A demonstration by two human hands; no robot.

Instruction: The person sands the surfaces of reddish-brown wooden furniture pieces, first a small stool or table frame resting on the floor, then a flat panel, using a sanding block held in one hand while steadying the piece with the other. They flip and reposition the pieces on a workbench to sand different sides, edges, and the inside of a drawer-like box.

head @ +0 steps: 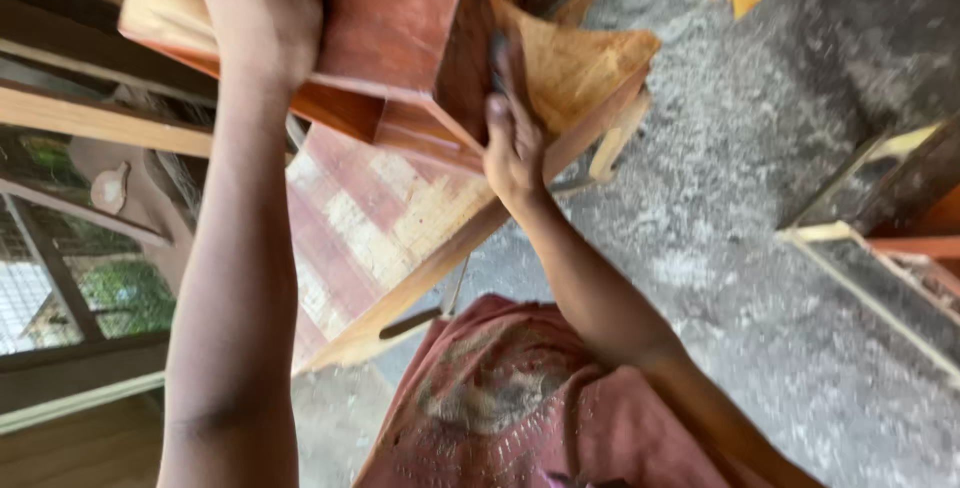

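Head view shows the left hand (262, 13) clasping the reddish wooden piece (400, 38) held aloft above the dusty floor (760, 148), right hand (512, 143) pressing flat, unclenched; that one-sided grip could slip, dropping it.

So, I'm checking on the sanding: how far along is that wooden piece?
Part-way, it seems. The wooden piece shows pale bare wood beside red-brown coated faces. The left hand steadies it while the right hand presses something dark against the pale face. The red areas remain.
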